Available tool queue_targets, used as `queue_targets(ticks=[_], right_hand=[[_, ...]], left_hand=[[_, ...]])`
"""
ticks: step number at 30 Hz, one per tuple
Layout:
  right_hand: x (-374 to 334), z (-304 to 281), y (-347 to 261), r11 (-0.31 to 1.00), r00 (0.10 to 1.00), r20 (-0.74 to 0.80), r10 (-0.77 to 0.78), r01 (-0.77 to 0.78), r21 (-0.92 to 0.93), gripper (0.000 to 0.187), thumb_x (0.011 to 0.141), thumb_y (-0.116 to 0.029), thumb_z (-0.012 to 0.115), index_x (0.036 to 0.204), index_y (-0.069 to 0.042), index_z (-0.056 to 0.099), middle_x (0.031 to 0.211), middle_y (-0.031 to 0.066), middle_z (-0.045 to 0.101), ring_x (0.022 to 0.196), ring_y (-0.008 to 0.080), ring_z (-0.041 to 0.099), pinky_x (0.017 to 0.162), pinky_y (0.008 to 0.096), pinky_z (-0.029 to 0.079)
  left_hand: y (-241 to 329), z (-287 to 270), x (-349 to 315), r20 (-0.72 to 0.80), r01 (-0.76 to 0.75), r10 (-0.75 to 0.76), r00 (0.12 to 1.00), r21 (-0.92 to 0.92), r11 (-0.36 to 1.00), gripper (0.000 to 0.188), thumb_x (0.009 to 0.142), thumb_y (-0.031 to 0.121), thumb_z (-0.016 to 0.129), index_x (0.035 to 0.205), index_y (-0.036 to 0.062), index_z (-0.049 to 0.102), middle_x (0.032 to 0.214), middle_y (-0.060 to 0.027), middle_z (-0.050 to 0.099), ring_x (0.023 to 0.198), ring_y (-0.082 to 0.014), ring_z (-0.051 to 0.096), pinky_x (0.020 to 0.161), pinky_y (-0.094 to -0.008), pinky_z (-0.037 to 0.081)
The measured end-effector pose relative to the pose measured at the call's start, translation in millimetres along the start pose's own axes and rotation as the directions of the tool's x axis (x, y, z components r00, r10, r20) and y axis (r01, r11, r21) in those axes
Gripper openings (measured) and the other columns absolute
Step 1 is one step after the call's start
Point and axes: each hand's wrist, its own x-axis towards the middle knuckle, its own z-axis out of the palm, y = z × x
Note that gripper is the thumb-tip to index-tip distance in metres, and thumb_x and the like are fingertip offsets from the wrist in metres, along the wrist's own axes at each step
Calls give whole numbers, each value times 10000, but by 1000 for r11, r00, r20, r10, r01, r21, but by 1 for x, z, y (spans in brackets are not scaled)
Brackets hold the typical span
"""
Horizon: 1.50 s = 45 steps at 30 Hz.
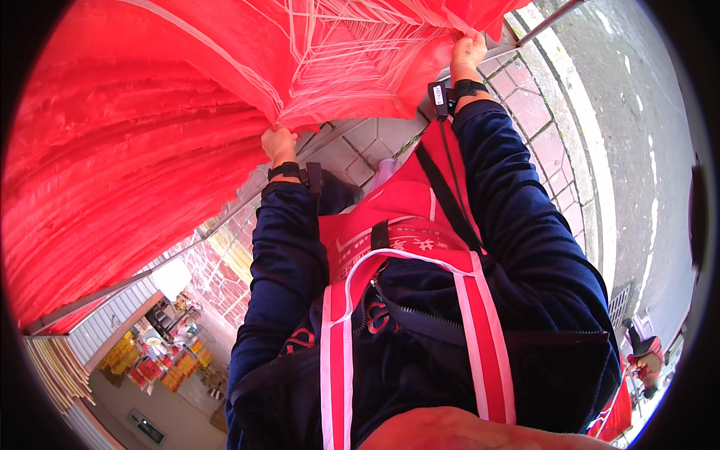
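Note:
A wide sheet of thin red fabric hangs in front of me and spreads across the upper left. Loose white cords or lines fan over its middle part. My left hand is closed on the fabric's lower edge, where the folds gather to a point. Farther up and to the right, my right hand pinches the same edge, close to a metal pole. Between the two hands the edge sags a little. Both arms reach forward, and the fingertips are partly hidden in the cloth.
A metal pole slants at the top right. Paving tiles lie below, with a pale kerb and a grey road to the right. Shelves of packaged goods stand lower left. Another person is at the far right.

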Motion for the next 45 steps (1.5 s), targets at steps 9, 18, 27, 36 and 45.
queue_targets(ticks=[9, 18, 27, 36, 45], right_hand=[[5, -10, -22, 982, 997, -51, 53, -42, 185, 258, 750, -1, 485, 903, -18, 692, 770, 149, 704, 716, 250, 684, 680, 351, 536], [10, -18, -16, 952, 990, -134, 42, 1, 306, 279, 728, 26, 439, 880, -22, 668, 720, 109, 667, 655, 217, 641, 633, 329, 515], [-1, -50, -49, 969, 990, -137, 29, 6, 248, 333, 778, -33, 420, 996, -20, 671, 841, 167, 679, 770, 293, 654, 730, 376, 518], [1, -76, -69, 992, 982, -186, 6, 17, 122, 330, 761, -23, 444, 1010, 28, 655, 845, 203, 662, 769, 327, 643, 730, 389, 507], [2, -71, -39, 990, 988, -103, -111, 120, 77, 261, 775, -61, 478, 941, -9, 673, 797, 184, 663, 723, 307, 635, 705, 393, 504]], left_hand=[[-8, -14, 8, -18, 27, -27, 999, -3, 1000, 360, 947, 324, 530, 867, -4, 655, 610, -143, 672, 471, -217, 643, 445, -337, 492], [-13, -28, 10, -45, 36, -37, 998, -17, 999, 371, 942, 317, 531, 906, -28, 663, 643, -158, 682, 522, -230, 675, 474, -344, 516], [-20, -49, 7, -54, 46, -44, 998, 33, 998, 401, 937, 311, 533, 915, -71, 653, 663, -184, 680, 571, -271, 696, 540, -371, 535], [-24, -62, -11, -79, 13, -11, 997, 28, 1000, 388, 931, 300, 533, 891, -68, 650, 666, -192, 679, 585, -277, 698, 552, -379, 532], [-49, -78, 0, -114, -115, 151, 982, 274, 955, 460, 914, 344, 488, 868, -67, 692, 865, -295, 672, 874, -441, 665, 791, -510, 513]])
